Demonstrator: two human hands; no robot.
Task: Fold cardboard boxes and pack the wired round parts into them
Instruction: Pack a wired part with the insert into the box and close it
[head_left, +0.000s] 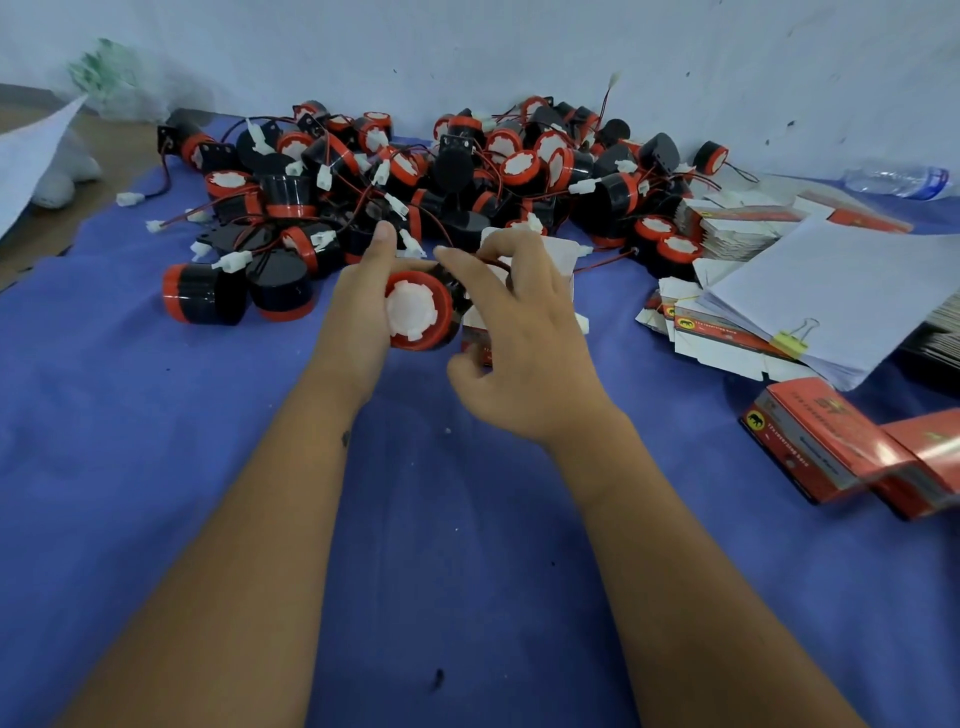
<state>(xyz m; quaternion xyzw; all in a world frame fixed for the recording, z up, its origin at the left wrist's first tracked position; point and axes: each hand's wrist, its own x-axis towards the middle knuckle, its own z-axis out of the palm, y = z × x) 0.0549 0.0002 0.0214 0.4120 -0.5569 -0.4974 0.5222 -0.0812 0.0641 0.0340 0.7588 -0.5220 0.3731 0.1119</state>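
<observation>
At mid-frame, over the blue desk (156, 467), the left hand (358, 306) grips a round part (418, 312), white cap facing the camera. At its 3 o'clock the right hand (524, 338) holds a box (524, 270) (flaps up), fingers curled by the part's wire. Folded boxes (831, 441) lie at 4 o'clock. The pile of parts (415, 176) fills 12 o'clock.
</observation>
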